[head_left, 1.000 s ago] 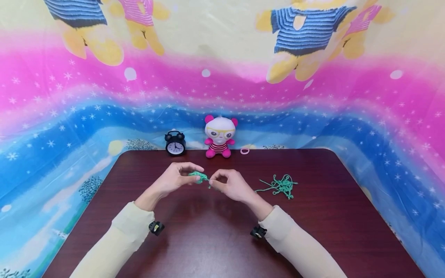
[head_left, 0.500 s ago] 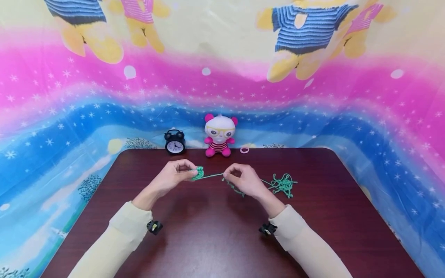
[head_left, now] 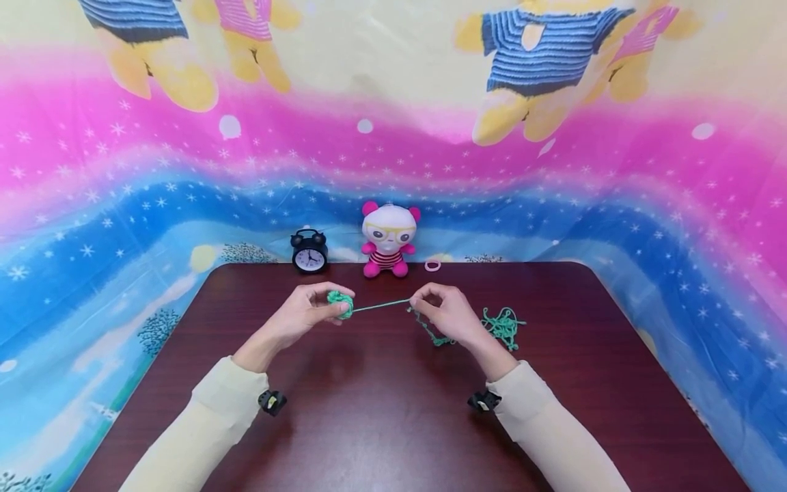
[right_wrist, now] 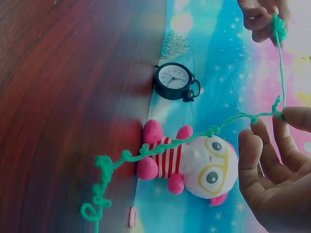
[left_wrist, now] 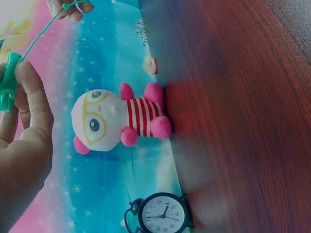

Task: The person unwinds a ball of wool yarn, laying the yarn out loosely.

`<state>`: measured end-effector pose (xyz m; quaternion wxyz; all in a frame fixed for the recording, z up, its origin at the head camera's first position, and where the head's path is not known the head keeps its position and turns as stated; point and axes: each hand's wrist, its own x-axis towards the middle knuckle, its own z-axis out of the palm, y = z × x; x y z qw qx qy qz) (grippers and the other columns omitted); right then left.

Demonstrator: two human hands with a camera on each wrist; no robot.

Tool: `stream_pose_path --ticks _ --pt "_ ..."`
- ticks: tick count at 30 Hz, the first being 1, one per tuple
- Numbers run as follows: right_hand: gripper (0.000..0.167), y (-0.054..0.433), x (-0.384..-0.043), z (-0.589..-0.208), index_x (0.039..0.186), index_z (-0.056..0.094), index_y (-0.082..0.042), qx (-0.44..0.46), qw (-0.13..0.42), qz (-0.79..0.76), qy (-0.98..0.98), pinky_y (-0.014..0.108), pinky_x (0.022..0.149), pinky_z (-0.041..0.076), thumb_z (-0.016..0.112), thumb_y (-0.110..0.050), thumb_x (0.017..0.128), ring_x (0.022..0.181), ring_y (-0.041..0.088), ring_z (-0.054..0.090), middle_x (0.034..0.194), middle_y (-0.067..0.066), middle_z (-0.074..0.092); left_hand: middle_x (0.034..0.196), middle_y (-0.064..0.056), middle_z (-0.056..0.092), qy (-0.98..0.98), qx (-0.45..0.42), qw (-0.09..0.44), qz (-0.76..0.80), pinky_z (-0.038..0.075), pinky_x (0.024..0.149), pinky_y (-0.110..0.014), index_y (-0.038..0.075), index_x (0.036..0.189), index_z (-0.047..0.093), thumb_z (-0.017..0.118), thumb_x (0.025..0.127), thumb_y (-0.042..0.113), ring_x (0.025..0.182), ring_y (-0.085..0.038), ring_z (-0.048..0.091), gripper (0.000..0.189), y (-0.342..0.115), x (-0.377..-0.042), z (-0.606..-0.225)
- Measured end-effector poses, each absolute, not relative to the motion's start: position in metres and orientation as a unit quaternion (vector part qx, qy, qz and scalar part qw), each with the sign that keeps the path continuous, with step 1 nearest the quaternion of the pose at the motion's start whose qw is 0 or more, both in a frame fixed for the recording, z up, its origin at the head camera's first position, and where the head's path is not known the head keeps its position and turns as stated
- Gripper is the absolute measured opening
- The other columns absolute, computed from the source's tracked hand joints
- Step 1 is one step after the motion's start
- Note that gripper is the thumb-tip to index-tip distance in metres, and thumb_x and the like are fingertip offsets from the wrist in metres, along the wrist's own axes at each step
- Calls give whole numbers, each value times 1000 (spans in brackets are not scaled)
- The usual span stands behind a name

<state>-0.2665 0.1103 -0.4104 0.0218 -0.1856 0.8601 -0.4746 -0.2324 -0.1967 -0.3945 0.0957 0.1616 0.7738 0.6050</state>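
The left hand (head_left: 307,316) holds a small wound ball of green yarn (head_left: 340,304) between thumb and curled fingertips, raised a little above the dark reddish-brown wooden table (head_left: 381,410). From the ball a single green strand (head_left: 381,305) runs taut across to the right hand (head_left: 449,316), which pinches it between thumb and forefinger; past that pinch the yarn hangs kinked and slack down to a loose tangled heap of the same green yarn (head_left: 503,326) lying on the table to the right.

The yarn looks light, soft and limp, with a fuzzy surface that should not slip; the ball would likely squash or unravel if squeezed or let go, so it is best held gently around its middle, the strand pinched close to the ball.

The table is smooth and glossy. At its far edge stand a small black twin-bell alarm clock (head_left: 309,251), a pink-and-white plush doll with yellow glasses (head_left: 388,240) and a small pink ring (head_left: 433,266). A bright cartoon-bear printed cloth (head_left: 393,137) in pink, blue and yellow hangs behind and around the table
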Motion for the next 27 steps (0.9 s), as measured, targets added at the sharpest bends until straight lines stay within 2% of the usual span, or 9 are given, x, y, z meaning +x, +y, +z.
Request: stream_pose_path --ticks 4,7,9,12,16,22,27 --pt "17 118 -269 -409 102 72 -18 -173 23 -480 860 34 68 53 64 -32 98 83 32 64 96 3 71 95 -3 72 762 154 98 622 61 83 -36 1 113 65 73 92 22 86 -17 72 30 -197 -231 -394" --pt "21 125 -272 -410 104 72 -15 -166 22 -485 858 35 68 55 64 -34 98 84 30 64 100 4 72 92 0 73 751 148 104 635 61 84 -37 -1 109 60 71 93 18 84 -16 72 27 -198 -231 -394" --pt "25 129 -273 -410 105 72 -13 -161 20 -489 857 38 68 56 64 -35 98 82 28 64 100 5 72 92 0 73 750 145 107 637 61 84 -38 0 111 57 70 94 16 84 -15 72 27 -198 -232 -394" --pt "26 136 -275 -409 107 72 -11 -155 15 -496 855 42 71 58 64 -35 98 82 23 64 102 7 72 97 -2 73 757 144 107 629 60 87 -43 2 122 57 71 94 17 86 -16 72 35 -200 -232 -395" --pt "23 146 -276 -408 106 72 -14 -137 7 -501 854 40 71 58 64 -33 98 83 20 64 104 7 72 105 -6 72 774 144 101 608 58 90 -48 9 132 59 73 92 21 89 -19 73 44 -201 -232 -395" --pt "21 160 -279 -406 106 72 -14 -119 -7 -503 856 34 70 58 64 -32 98 84 20 65 109 8 71 98 -4 74 781 137 100 601 59 88 -36 6 120 66 77 89 20 90 -20 74 36 -203 -232 -396" --pt "24 171 -282 -402 107 71 -11 -103 -18 -505 857 33 70 58 64 -33 98 91 17 64 114 10 71 103 -12 74 764 139 116 619 60 89 -40 5 125 61 75 90 17 91 -20 75 40 -205 -233 -398"
